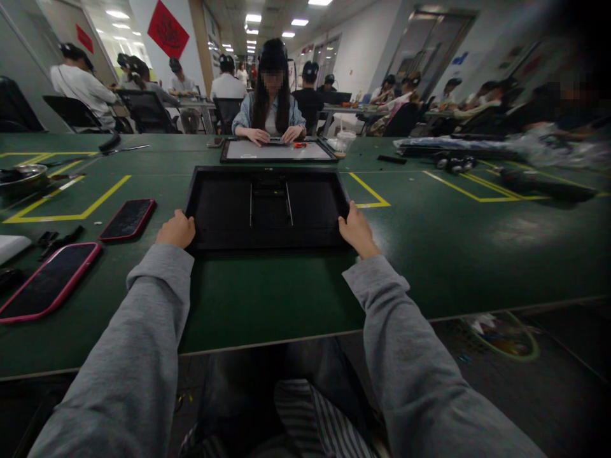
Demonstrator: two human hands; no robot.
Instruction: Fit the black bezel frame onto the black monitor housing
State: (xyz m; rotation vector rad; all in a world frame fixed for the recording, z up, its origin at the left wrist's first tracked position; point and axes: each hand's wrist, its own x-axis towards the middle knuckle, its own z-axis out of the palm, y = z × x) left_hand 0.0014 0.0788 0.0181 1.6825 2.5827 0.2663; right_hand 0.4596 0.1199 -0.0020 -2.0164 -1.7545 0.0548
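A black, shallow rectangular monitor housing [219, 207] lies on the green table in front of me, its hollow side up. Two thin metal rails and a small bracket [268, 189] show in its middle. At its left edge, my left hand [177, 230] grips the rim, with the thumb on top. My right hand [357, 229] holds the opposite edge the same way. The undersides of both hands' fingers are hidden.
Two phones [128, 220] with red-pink edges lie left of the housing. Across the table, a person [272, 95] handles something on a flat panel [238, 151]. A plastic cup [344, 141] stands beside it. Right lie small black-and-silver parts [456, 163]; left sits a metal bowl [23, 173].
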